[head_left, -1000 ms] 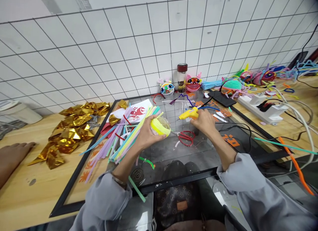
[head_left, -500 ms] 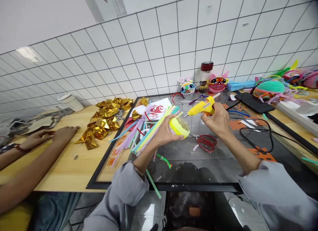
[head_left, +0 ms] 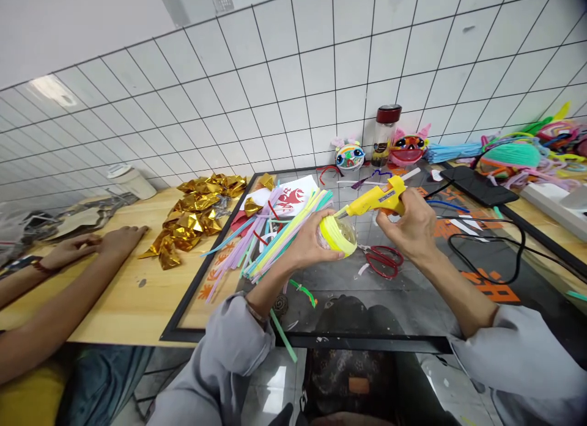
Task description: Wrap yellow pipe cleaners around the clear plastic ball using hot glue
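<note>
My left hand (head_left: 316, 239) is closed around a round clear ball (head_left: 338, 236) partly wrapped in yellow pipe cleaner, held above the dark tabletop panel. In my right hand (head_left: 410, 221) is a yellow glue gun (head_left: 373, 200), gripped by its handle. Its nozzle points left and down, at the upper edge of the ball; whether it touches cannot be seen clearly. Red-handled scissors (head_left: 385, 262) lie just beneath, between my hands. Beside my left hand spreads a bundle of pastel pipe cleaners (head_left: 287, 236).
Gold foil (head_left: 192, 224) is heaped at the left, near a co-worker's hands (head_left: 114, 242) resting on the wooden table. Decorated balls (head_left: 348, 155) and a lidded bottle (head_left: 384, 135) stand by the wall. A black cable (head_left: 486, 273) loops at right, near a phone (head_left: 479, 186).
The glue gun's nozzle has come from just above the yellow ball down to its upper edge. The ball is turned slightly in my left hand, and the view has shifted a little.
</note>
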A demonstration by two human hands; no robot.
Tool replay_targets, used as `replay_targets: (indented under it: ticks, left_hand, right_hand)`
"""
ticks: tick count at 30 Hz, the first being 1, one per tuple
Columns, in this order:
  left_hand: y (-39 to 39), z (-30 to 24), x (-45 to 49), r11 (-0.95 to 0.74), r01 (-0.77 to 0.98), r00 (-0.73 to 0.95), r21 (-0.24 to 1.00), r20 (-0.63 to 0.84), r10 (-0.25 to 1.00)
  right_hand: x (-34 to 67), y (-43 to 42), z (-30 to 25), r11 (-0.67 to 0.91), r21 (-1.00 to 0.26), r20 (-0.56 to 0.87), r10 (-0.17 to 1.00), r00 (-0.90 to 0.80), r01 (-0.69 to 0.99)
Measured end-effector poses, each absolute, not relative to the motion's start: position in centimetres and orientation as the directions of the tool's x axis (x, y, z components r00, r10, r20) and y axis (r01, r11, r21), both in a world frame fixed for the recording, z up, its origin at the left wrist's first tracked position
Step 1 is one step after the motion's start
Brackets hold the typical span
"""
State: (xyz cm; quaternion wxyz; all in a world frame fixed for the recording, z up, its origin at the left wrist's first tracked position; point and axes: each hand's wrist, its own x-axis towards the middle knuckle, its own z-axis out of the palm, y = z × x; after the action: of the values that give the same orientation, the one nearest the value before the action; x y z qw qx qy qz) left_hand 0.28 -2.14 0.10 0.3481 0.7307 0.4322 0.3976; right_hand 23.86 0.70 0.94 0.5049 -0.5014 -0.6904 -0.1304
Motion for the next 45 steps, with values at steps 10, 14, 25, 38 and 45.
replay_targets:
  ticks: [10,14,25,38,45]
  left_hand:
    - [-2.26,0.33,0.34,-0.442,0.374,0.341,0.815,0.322,0.883]
    - [-2.18,0.18,0.28,-0.460,0.400,0.344,0.793,0.336,0.877]
    - [-2.11,0.16,0.25,-0.467,0.387,0.352,0.795,0.341,0.872]
    - [-2.17,0.23,0.24,-0.471,0.396,0.357,0.788,0.340,0.870]
    - [-2.26,0.13,0.23,-0.463,0.389,0.348,0.797,0.338,0.874]
  right_hand:
    - [24.02,0.64,1.00,0.475,-0.318,0.819,0.574,-0.015,0.821]
    - [24.15,0.65,1.01,0.478,-0.313,0.815,0.578,-0.026,0.821]
    - [24.36,0.66,1.09,0.490,-0.311,0.801,0.596,-0.053,0.814]
    - [24.43,0.58,1.17,0.498,-0.321,0.791,0.609,-0.061,0.805]
    - [24.41,0.55,1.26,0.496,-0.326,0.787,0.614,-0.060,0.805]
